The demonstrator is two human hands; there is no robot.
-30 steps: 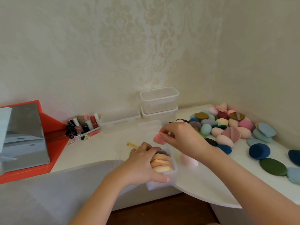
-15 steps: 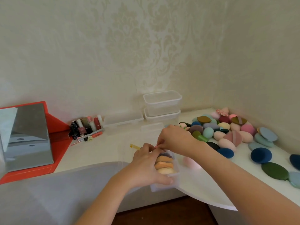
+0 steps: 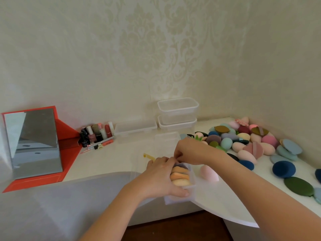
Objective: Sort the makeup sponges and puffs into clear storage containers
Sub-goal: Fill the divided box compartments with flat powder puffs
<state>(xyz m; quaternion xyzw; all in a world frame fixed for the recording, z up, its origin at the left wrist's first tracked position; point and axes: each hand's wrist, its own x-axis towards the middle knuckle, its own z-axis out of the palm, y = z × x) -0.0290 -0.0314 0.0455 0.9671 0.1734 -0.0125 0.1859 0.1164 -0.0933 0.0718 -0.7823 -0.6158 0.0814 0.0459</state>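
Clear box (image 3: 180, 197) of puffs at the table's (image 3: 217, 202) near edge, both hands on it.

Left hand (image 3: 161, 178): grips the box, thumb across its near end. Puffs in box (image 3: 179, 176): four seen, three orange-peach in a row and one dark behind. Right hand (image 3: 189, 150): fingers curled down at the box's far end, touching the left fingers; whether it holds anything cannot be told. Pink sponge (image 3: 209, 173): one, loose, just right of the box. Heap (image 3: 243, 141) of sponges and puffs, far right: too overlapped to count. Tubs (image 3: 178, 115): two, stacked at the wall. Bottles (image 3: 97, 134): a cluster, labels too small to read. Mirror (image 3: 33, 143): one, far left. Change: the pink puff pinched above the box a second ago is now out of sight under the lowered right hand.
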